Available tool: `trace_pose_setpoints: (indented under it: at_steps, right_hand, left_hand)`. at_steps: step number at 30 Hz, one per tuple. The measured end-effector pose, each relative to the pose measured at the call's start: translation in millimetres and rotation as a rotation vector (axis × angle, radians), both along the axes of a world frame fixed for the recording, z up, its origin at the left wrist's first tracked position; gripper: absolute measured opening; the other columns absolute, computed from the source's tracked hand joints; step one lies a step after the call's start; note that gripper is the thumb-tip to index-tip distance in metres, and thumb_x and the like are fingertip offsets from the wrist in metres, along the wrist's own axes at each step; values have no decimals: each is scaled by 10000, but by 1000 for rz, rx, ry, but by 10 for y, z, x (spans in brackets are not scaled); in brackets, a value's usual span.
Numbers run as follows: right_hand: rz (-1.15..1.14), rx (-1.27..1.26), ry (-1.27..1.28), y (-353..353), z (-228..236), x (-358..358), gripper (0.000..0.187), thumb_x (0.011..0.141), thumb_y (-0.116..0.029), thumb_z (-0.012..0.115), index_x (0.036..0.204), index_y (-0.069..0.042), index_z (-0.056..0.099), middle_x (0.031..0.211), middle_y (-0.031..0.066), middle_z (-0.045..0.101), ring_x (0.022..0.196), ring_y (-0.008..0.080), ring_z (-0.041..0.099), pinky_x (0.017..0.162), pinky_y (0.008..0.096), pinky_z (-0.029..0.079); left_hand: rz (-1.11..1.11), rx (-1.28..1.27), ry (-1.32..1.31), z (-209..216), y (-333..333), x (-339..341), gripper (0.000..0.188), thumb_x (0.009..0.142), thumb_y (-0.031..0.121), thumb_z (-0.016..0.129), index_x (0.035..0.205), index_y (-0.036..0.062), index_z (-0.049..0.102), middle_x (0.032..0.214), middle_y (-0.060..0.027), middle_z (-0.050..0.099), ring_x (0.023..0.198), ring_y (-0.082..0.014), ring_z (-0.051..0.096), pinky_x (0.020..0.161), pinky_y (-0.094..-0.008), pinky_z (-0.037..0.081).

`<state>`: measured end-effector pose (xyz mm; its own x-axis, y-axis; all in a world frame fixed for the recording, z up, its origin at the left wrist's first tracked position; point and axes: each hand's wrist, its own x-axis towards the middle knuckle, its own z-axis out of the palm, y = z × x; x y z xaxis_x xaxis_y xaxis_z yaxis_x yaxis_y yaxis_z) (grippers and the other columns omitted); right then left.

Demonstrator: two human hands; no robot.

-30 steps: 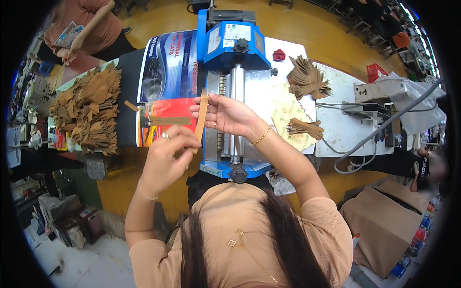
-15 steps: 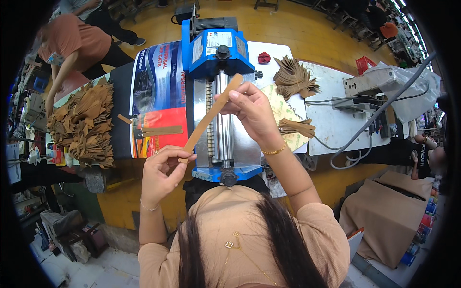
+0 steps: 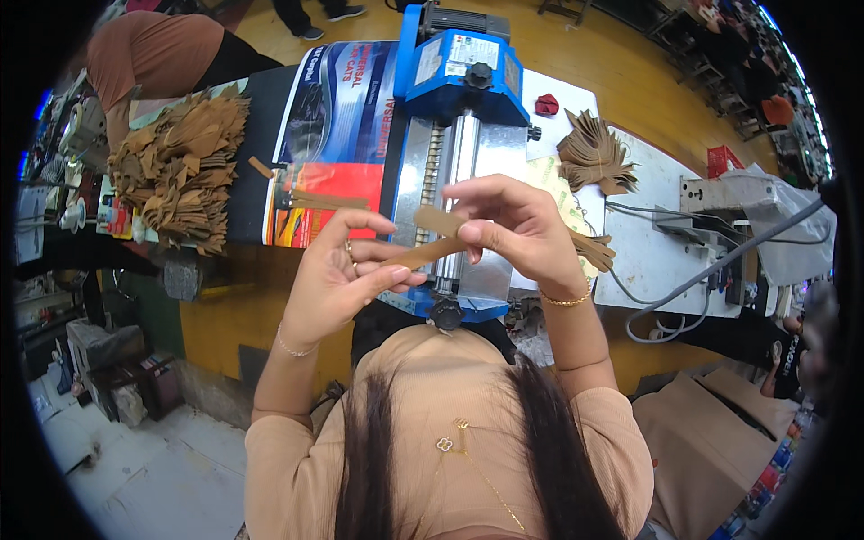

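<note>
My left hand [image 3: 337,270] pinches one end of a tan leather-like strip [image 3: 421,256] between thumb and fingers. Farther along, my right hand [image 3: 522,229] grips the same strip, which bends back on itself so a rounded end shows above the fold. Both hands are above the front half of a blue roller machine [image 3: 499,67], over its shiny metal roller [image 3: 461,153]. Part of the roller is hidden behind my right hand and the strip. Several similar strips [image 3: 328,200] lie on a printed sheet [image 3: 346,171] left of the machine.
A big heap of brown cut pieces [image 3: 180,171] covers the table's left end, near a bending person [image 3: 153,54]. Right of the machine are a fanned bundle [image 3: 594,153], a smaller bundle [image 3: 591,252] and a red crumpled piece [image 3: 546,104]. A grey cable [image 3: 729,252] crosses the right side.
My hands have come closer together, and the strip, stretched out diagonally before, is now bent over. My right hand is lower against the machine. The whole view has shifted, carrying the table rightward.
</note>
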<state>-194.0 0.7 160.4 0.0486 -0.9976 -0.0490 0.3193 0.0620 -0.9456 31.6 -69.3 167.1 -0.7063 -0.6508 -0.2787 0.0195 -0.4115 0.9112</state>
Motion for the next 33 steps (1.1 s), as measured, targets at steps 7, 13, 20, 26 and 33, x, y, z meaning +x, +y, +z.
trace_pose_setpoints:
  at_steps: [7,13,20,26,33]
  right_hand:
    - [117,-132,445,-102,100,53,117,802,-108,720,850,-5,689,761,48,682,716,99,619,677,246,478]
    - [103,-133,617,-107,106,108,113,778,-119,734,763,-37,658,728,56,665,694,151,629,693,272,460]
    - [-38,-420,715,-54,-32,122,144,737,-165,754,757,-82,638,727,20,627,711,195,576,783,307,378]
    - [-138,-557,449,15,-133,22,136,736,-139,752,757,-80,632,751,20,623,740,176,567,761,310,407]
    - [-251,-383,-124,95,-316,-123,204,911,-150,609,1041,-2,555,944,114,614,893,187,580,854,353,465]
  left_hand:
    - [-53,-80,-5,2,2,-5,405,827,-110,601,1143,41,399,1014,-206,656,902,-183,662,717,-244,535]
    - [-50,-102,0,29,67,-31,412,834,-113,584,1169,40,398,1019,-193,657,934,-159,640,758,-243,510]
    - [-65,-60,64,106,40,-45,513,857,-83,579,1304,33,354,1011,-199,657,968,-188,644,819,-274,525]
    - [-6,24,144,185,22,-49,502,868,-65,570,1319,10,361,998,-216,664,889,-225,680,784,-300,556]
    - [107,-211,42,94,-198,184,143,883,-50,551,1017,-37,600,936,-129,651,856,-225,687,716,-270,560]
